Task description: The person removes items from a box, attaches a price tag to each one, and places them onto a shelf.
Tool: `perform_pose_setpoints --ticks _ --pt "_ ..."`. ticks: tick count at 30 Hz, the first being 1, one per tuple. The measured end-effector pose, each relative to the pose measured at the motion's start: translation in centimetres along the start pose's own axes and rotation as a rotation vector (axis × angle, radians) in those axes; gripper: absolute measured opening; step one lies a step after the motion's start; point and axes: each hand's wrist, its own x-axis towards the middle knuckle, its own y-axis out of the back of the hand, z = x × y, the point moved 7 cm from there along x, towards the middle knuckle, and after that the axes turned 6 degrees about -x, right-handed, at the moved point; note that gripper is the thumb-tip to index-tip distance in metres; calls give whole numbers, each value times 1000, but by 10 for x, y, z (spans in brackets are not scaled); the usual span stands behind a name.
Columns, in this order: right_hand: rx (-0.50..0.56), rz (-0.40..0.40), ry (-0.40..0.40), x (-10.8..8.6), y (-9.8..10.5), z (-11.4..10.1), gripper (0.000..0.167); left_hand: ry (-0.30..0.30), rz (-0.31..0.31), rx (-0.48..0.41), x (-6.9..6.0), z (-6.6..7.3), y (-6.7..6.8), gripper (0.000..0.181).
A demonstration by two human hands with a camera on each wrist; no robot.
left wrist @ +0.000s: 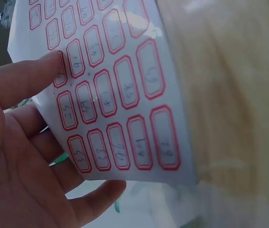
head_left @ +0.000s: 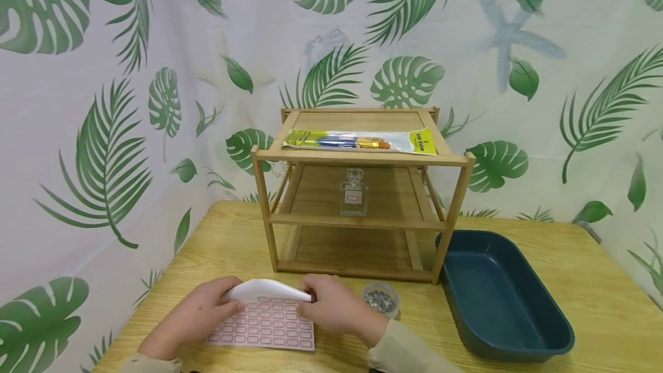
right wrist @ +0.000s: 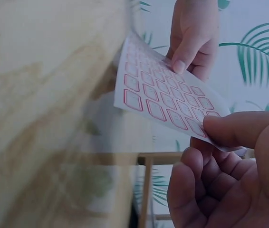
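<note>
A white sheet of red-bordered label stickers (head_left: 269, 324) is held between both hands above the near part of the table, its far edge bent over. My left hand (head_left: 207, 309) pinches the sheet's left side, thumb on the printed face and fingers behind. Handwritten marks show inside the labels (left wrist: 107, 92) in the left wrist view. On the opposite side my right hand (head_left: 336, 307) pinches the sheet near its far right corner, with the thumb (right wrist: 225, 129) on top and curled fingers beneath. Just right of that hand stands a small clear tub of silvery pieces (head_left: 380, 299).
A three-tier wooden rack (head_left: 357, 223) stands behind the hands. Its top bears a packet of paintbrushes (head_left: 357, 141) with a label; a labelled glass bottle (head_left: 354, 194) stands on the middle shelf. To the right lies a dark blue basin (head_left: 507, 298). Leaf-patterned cloth surrounds the wooden table (head_left: 207, 240).
</note>
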Motion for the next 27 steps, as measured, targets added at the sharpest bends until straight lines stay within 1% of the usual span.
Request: perform_pose_setpoints --ticks 5,8,12,15,18,22,24,27 --pt "12 -4 20 -12 19 -2 14 -92 7 16 6 28 -2 26" --pt "20 2 13 -20 32 2 17 -166 -7 10 11 48 -7 27" --pt "38 14 -8 -29 49 13 15 -233 -49 -47 16 72 -17 26" --pt "72 20 -20 -36 60 21 13 -262 -68 -95 18 88 -24 26" --pt "121 8 -40 -45 69 29 14 -281 -84 -120 20 101 -30 24" --pt "186 -13 -57 -56 80 39 18 -280 -112 -156 23 114 -39 23" --pt "193 -14 -48 -61 85 43 20 -282 -124 -183 23 121 -43 24" --pt "168 -7 -40 -70 92 50 25 -289 -140 -221 25 131 -52 25"
